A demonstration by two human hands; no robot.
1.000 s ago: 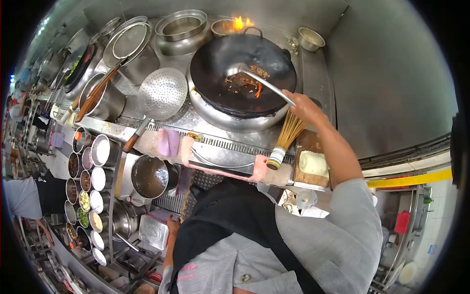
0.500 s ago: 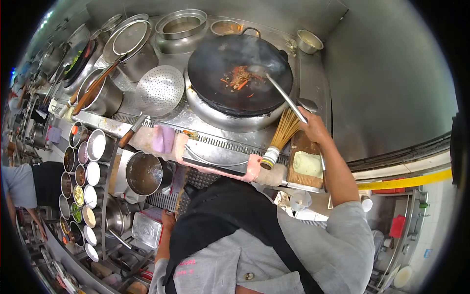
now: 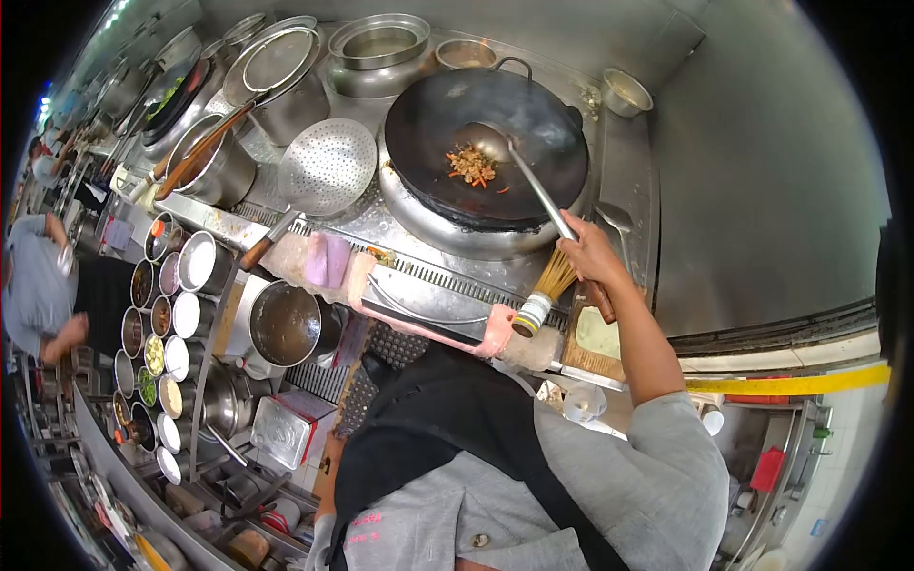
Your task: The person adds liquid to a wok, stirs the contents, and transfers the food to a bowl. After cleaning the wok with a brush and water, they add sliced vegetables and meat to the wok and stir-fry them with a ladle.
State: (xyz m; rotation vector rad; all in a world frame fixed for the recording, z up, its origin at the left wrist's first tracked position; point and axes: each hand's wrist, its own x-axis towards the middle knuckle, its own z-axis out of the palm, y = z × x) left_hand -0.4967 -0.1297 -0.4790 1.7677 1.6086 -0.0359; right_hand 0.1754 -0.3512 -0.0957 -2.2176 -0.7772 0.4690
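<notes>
My right hand [image 3: 588,252] is closed round the handle of a ladle [image 3: 541,186]. The ladle's round bowl sits inside the black wok [image 3: 428,119], just behind a small heap of browned food with orange strips [image 3: 470,166]. Below that hand leans a bamboo wok brush [image 3: 556,276] with a banded end. A metal spatula [image 3: 614,217] lies right of the wok. Low at my left side, my left hand [image 3: 330,455] hangs near a lidded metal container [image 3: 282,431]; its fingers do not show clearly.
A perforated strainer [image 3: 328,164] lies left of the wok. Steel pots [image 3: 379,49] line the back. Several ingredient cups [image 3: 188,314] stand at the left, beside a deep pot of liquid [image 3: 284,324]. A co-worker [image 3: 43,285] stands at far left.
The ladle's bowl has moved back slightly, and the food is gathered into a tighter heap. Steam has thinned. My left hand has dropped lower. The co-worker's arms have moved.
</notes>
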